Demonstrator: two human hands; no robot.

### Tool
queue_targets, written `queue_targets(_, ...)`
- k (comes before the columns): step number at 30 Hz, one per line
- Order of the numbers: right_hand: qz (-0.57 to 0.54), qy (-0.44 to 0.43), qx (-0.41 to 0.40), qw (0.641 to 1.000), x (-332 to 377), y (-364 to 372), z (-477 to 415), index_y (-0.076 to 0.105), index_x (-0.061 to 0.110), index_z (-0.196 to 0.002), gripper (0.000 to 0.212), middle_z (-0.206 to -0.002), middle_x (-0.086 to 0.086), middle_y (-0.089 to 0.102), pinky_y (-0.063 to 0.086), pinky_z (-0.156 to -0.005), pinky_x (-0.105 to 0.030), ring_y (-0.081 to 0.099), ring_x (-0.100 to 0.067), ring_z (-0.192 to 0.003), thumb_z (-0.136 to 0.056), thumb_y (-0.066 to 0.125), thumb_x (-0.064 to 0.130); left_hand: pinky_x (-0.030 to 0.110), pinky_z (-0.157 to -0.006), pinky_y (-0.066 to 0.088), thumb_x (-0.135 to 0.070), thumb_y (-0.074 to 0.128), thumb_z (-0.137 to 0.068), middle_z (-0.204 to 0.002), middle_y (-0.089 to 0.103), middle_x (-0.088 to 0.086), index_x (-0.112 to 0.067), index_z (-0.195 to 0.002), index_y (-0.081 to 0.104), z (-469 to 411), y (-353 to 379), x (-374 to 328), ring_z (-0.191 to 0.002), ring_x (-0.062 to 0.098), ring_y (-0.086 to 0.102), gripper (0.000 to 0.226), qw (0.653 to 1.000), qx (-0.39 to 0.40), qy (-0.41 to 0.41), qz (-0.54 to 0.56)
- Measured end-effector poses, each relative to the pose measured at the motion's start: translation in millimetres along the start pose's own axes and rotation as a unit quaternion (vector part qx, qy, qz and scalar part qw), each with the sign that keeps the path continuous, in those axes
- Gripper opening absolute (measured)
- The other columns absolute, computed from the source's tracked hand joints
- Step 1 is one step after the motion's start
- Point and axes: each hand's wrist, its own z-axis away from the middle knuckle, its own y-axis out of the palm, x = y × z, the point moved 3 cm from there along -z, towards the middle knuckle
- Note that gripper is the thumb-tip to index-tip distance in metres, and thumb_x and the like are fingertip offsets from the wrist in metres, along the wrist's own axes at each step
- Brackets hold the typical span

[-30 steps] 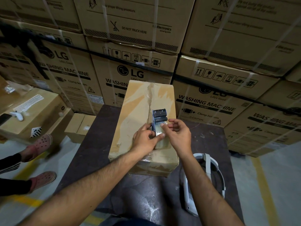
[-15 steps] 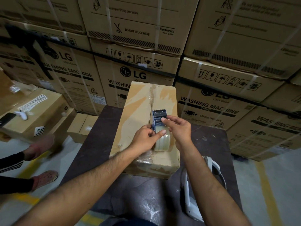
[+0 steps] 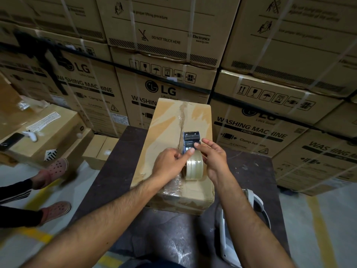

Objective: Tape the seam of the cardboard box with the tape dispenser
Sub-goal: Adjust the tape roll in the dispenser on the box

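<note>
- Your left hand [image 3: 170,163] has shifted: fingers curled, thumb now pressing the blue tape dispenser [image 3: 191,141].
- The dispenser has tipped upright on the brown cardboard box [image 3: 168,132], near its seam; taping can begin.
- Your right hand [image 3: 213,157] pinches its frame.

You have a dark table [image 3: 108,182] in front of you. The cardboard box [image 3: 170,132] sits on it, and a white headset [image 3: 257,206] lies just beside the box, on your right.
</note>
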Motion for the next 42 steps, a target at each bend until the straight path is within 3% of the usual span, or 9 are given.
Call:
queue_targets(3,-0.003,0.006,-0.001,1.0,-1,-1,-1,0.069,0.013,-0.112,0.04,-0.091,-0.005,0.078,0.057,-0.068,-0.026,0.073,-0.014,-0.072,-0.08,0.086,-0.003,0.032,-0.096,0.045,-0.06,0.073,-0.087,-0.133,0.055,-0.012,-0.028,-0.097,0.065,-7,-13,-7,-0.12,0.008,0.054,0.034,0.989,-0.077,0.113,-0.055)
queue_targets(5,-0.011,0.009,-0.001,1.0,-1,0,-1,0.067,0.013,-0.113,0.041,-0.092,-0.004,0.077,0.056,-0.065,-0.025,0.073,-0.015,-0.073,-0.081,0.086,-0.004,0.035,-0.101,0.046,-0.045,0.079,-0.087,-0.142,0.053,-0.009,-0.03,-0.113,0.07,-14,-18,-12,-0.129,0.013,0.052,0.031,0.974,-0.09,0.195,-0.071)
queue_targets(8,-0.012,0.007,0.002,1.0,-1,3,0,0.065,0.013,-0.114,0.043,-0.094,-0.003,0.078,0.053,-0.069,-0.026,0.072,-0.016,-0.078,-0.08,0.086,-0.003,0.044,-0.102,0.049,-0.036,0.081,-0.087,-0.141,0.058,-0.002,-0.028,-0.108,0.078,-22,-19,-18,-0.131,0.022,0.052,0.023,0.953,-0.093,0.257,-0.131)
queue_targets(12,-0.027,0.015,0.003,1.0,0,4,3,0.065,0.012,-0.112,0.041,-0.088,-0.005,0.078,0.053,-0.053,-0.021,0.072,-0.013,-0.067,-0.081,0.083,-0.007,0.047,-0.091,0.054,-0.033,0.085,-0.082,-0.13,0.066,0.003,-0.024,-0.101,0.081,-29,-19,-25,-0.123,0.027,0.06,0.021,0.919,-0.092,0.313,-0.219)
queue_targets(14,-0.019,0.012,0.0,1.0,0,4,4,0.065,0.012,-0.114,0.043,-0.088,-0.005,0.078,0.051,-0.054,-0.021,0.071,-0.013,-0.069,-0.08,0.084,-0.006,0.044,-0.09,0.054,-0.033,0.084,-0.083,-0.128,0.068,0.002,-0.024,-0.099,0.082,-30,-20,-28,-0.123,0.026,0.06,0.019,0.907,-0.095,0.334,-0.238)
queue_targets(18,-0.029,0.007,0.002,1.0,1,5,5,0.064,0.008,-0.112,0.04,-0.09,-0.009,0.075,0.052,-0.051,-0.018,0.073,-0.011,-0.064,-0.082,0.081,-0.011,0.043,-0.091,0.052,-0.029,0.082,-0.085,-0.133,0.067,0.001,-0.022,-0.096,0.082,-28,-21,-31,-0.128,0.024,0.058,0.013,0.896,-0.091,0.351,-0.255)
queue_targets(22,-0.009,-0.005,0.005,1.0,-1,5,4,0.066,0.007,-0.116,0.044,-0.094,-0.009,0.075,0.055,-0.061,-0.019,0.074,-0.011,-0.071,-0.079,0.085,-0.007,0.046,-0.091,0.053,-0.024,0.082,-0.085,-0.136,0.066,0.001,-0.018,-0.09,0.081,-26,-22,-35,-0.131,0.025,0.057,0.007,0.891,-0.081,0.354,-0.273)
queue_targets(37,0.023,-0.023,-0.01,0.999,3,9,10,0.067,-0.003,-0.124,0.046,-0.085,-0.003,0.074,0.047,-0.049,-0.008,0.07,0.003,-0.058,-0.082,0.083,-0.008,0.045,-0.091,0.052,-0.007,0.076,-0.087,-0.133,0.064,0.01,-0.003,-0.096,0.074,-32,-20,-42,-0.134,0.027,0.055,0.01,0.857,-0.054,0.386,-0.337)
queue_targets(42,0.022,-0.042,-0.006,0.999,0,8,13,0.071,-0.003,-0.117,0.038,-0.083,-0.003,0.08,0.059,-0.066,-0.018,0.076,-0.007,-0.073,-0.082,0.085,-0.005,0.046,-0.097,0.053,-0.005,0.07,-0.091,-0.136,0.061,0.014,0.002,-0.105,0.069,-35,-16,-41,-0.137,0.031,0.053,0.015,0.85,-0.043,0.382,-0.361)
